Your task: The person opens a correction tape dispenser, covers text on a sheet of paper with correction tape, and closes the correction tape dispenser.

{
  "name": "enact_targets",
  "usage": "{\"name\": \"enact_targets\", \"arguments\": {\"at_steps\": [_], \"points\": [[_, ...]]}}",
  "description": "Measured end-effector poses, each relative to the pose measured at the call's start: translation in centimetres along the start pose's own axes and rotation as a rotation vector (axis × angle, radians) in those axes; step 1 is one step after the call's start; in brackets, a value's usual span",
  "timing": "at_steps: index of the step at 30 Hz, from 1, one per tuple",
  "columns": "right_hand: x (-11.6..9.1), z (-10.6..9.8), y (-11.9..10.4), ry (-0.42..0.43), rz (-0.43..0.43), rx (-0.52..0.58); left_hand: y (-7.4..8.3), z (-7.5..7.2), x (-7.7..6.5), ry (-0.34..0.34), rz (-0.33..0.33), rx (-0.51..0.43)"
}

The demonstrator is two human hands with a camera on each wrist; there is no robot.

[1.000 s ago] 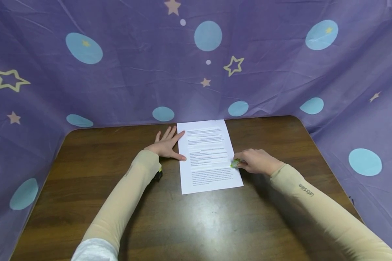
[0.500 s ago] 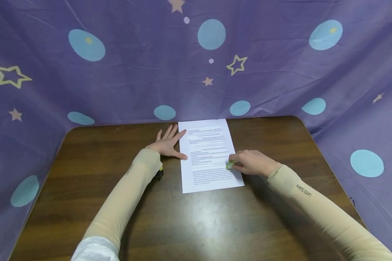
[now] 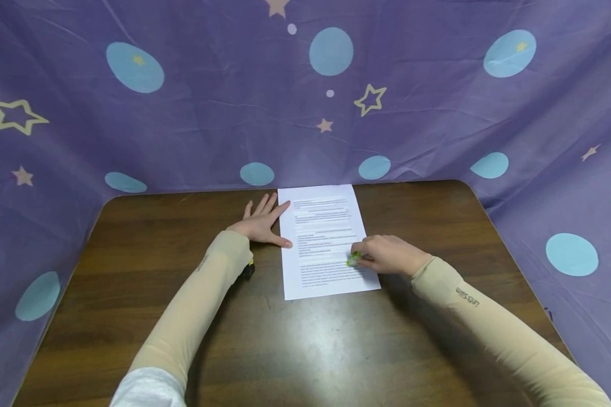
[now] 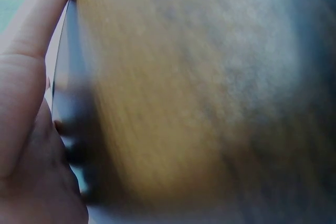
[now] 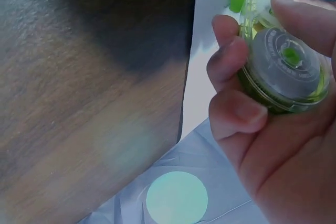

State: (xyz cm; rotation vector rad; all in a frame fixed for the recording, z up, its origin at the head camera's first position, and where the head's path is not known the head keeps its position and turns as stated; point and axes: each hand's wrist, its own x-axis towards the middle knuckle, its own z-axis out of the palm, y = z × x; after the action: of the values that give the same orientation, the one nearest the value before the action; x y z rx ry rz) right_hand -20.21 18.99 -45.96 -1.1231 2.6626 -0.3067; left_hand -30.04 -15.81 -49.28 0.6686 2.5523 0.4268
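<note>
A printed sheet of paper lies on the table, with white bands across some of its text lines. My left hand is spread at the sheet's left edge, thumb and index fingertip resting on it. Over the lower right of the sheet, my right hand grips a clear green correction tape, its tip down at the text. In the right wrist view the round body of the correction tape sits between curled fingers and thumb. The left wrist view has part of the left hand beside blurred wood.
Under the left wrist is a small black and yellow thing, probably the worn camera. The brown wooden table ends at a purple curtain with stars and dots behind and at the sides.
My right hand has slid left along a lower line of the sheet with the correction tape, from near its right edge inward. The left hand has stayed on the paper's left edge.
</note>
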Motion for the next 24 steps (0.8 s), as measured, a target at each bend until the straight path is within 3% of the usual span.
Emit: {"name": "enact_targets", "arguments": {"at_steps": [6,12,24], "points": [[-0.1,-0.2,-0.4,0.033,0.002,-0.053,-0.9,0.4,0.9,-0.015,-0.001,-0.018],[-0.7,-0.6,-0.2,0.031,0.039,-0.087,-0.7,0.2,0.8,-0.024,0.008,-0.017],[-2.5,-0.6,1.1,0.063,0.077,-0.056,-1.6,0.8,1.5,-0.023,0.003,-0.012]]}}
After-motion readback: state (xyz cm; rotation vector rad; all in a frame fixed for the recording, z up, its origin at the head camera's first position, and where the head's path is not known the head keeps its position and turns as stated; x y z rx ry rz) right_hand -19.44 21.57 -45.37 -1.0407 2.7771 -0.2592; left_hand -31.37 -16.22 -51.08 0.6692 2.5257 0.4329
